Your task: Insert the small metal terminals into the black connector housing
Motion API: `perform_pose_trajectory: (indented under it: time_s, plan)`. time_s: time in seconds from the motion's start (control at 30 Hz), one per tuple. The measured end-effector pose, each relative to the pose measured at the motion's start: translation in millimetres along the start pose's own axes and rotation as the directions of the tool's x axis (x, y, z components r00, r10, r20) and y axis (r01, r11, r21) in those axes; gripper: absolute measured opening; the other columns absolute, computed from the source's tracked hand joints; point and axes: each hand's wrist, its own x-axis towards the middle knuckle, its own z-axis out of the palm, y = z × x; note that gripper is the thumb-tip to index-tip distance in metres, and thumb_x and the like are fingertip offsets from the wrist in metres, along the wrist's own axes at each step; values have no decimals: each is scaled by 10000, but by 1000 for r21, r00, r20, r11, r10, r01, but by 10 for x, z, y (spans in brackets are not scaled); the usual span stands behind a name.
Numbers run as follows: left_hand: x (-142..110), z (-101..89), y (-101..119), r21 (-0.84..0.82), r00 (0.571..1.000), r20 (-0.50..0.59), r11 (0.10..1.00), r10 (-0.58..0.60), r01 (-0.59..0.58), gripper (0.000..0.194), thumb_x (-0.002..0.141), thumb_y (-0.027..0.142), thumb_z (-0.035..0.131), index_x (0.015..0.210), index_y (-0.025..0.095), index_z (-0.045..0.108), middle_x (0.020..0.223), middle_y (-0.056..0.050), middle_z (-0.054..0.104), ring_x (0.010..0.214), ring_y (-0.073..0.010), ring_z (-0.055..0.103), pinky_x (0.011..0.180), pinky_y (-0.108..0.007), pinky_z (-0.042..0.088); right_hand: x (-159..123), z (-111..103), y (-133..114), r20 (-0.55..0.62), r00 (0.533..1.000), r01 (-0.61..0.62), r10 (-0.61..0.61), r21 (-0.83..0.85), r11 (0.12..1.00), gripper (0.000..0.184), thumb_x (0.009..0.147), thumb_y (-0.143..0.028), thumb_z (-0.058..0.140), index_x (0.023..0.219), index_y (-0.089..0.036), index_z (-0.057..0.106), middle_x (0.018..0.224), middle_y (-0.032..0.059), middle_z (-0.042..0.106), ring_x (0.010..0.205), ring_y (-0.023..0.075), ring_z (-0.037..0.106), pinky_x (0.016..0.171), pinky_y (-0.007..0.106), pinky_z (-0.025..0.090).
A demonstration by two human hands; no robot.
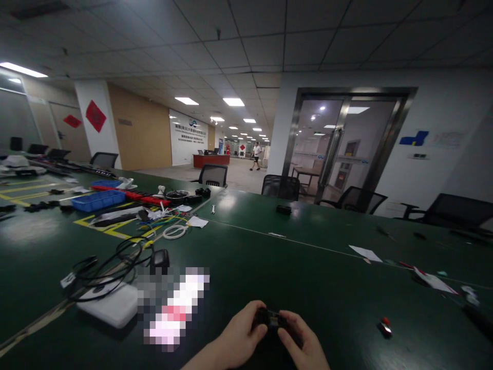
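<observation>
Near the front edge of the view, a small black box-like part [273,320] is held between both hands, with a lighter patch at its middle; I cannot make out its kind. My left hand [241,331] grips its left end between thumb and fingers. On the other end, the thumb and fingers of my right hand [302,339] are closed. The fingers cover both ends of the part. Dark green tabletop [231,257] lies beneath the hands.
To the left are a white box [110,306], black cables [111,257], a blurred-out bright patch [179,308] and a blue tray [98,201]. A small red-and-silver object [385,328] lies right. Chairs [281,186] line the far side; a person [256,154] walks beyond.
</observation>
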Motion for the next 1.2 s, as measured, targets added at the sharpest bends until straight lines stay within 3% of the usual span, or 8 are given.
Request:
perform_pose_trajectory:
  time_s: [0.4, 0.63, 0.83, 1.0, 1.2]
  plan:
    - [-31, -54, 116, -26, 999, 10, 999, -42, 42, 341, 798, 225, 477, 1137, 196, 453, 1025, -44, 563, 842, -166, 529, 761, -276, 412, -12, -10, -4, 9, 1000, -27, 27, -31, 999, 404, 750, -428, 519, 1091, -212, 538, 1121, 48, 589, 1086, 232, 513, 922, 328, 404]
    - [-18, -38, 77, -12, 1000, -6, 1000, 29, -29, 367, 812, 210, 462, 1179, 201, 454, 1111, -51, 482, 877, -149, 510, 774, -243, 420, -75, -17, -145, 12, 998, -67, 68, -55, 996, 389, 768, -444, 493, 1091, -231, 542, 1113, 31, 588, 1076, 226, 514, 916, 337, 405]
    - [-40, -82, 47, 135, 998, 50, 990, 32, -38, 424, 790, 237, 530, 1207, 257, 457, 1172, -35, 492, 1026, -200, 475, 892, -297, 359, -81, 51, -111, 13, 999, 32, -31, -173, 984, 377, 778, -449, 474, 1079, -237, 553, 1070, 27, 607, 1030, 218, 541, 894, 316, 403]
    - [-45, -115, 67, 290, 998, 9, 955, 58, -58, 320, 773, 266, 558, 1091, 234, 539, 1088, -39, 572, 1004, -226, 484, 866, -339, 344, -73, 76, -88, -29, 998, 39, -48, -269, 962, 371, 779, -426, 476, 1092, -238, 543, 1094, 38, 587, 1051, 211, 524, 905, 320, 394]
    - [-48, -76, 27, 330, 996, -35, 942, 77, -61, 207, 769, 273, 547, 968, 237, 591, 999, -24, 603, 952, -213, 495, 823, -326, 349, -139, 108, -180, -15, 998, 60, -68, -305, 951, 407, 722, -321, 565, 1119, -238, 528, 1102, 25, 576, 1053, 201, 516, 910, 321, 390]
